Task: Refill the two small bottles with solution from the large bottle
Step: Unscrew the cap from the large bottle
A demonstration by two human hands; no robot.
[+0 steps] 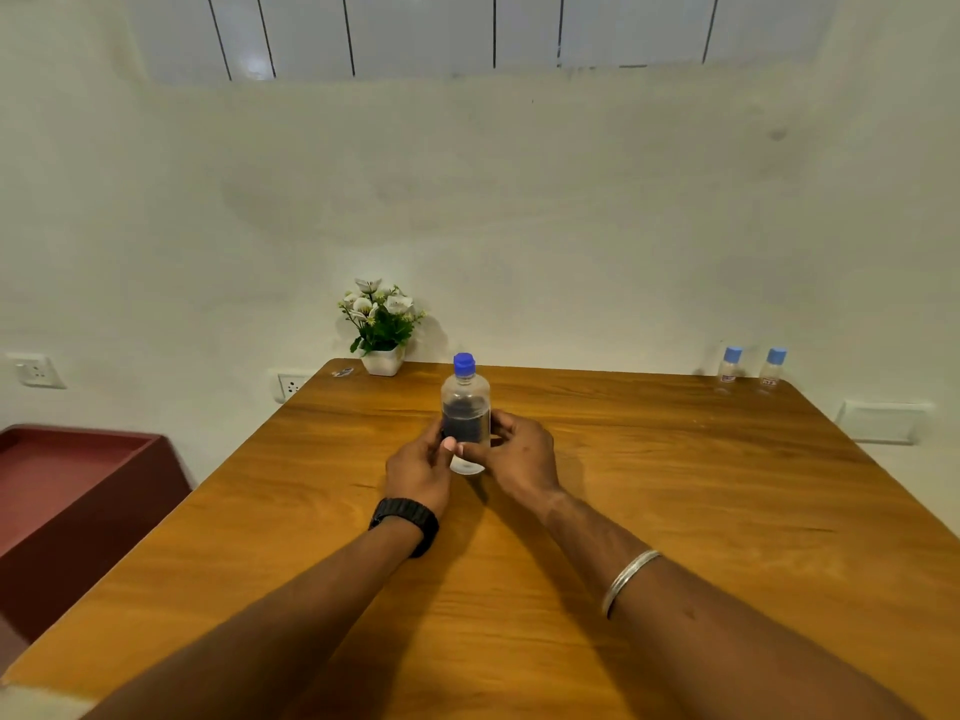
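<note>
The large clear bottle with a blue cap and a dark label stands upright on the wooden table, near its middle. My left hand grips its lower part from the left, thumb across the front. My right hand holds the same part from the right, fingers curled round it. The two small clear bottles, both with light blue caps on, stand side by side at the table's far right corner, well away from both hands.
A small white pot with white flowers stands at the far edge, left of the large bottle. A tiny object lies beside it. A dark red cabinet sits left of the table. The white wall runs close behind.
</note>
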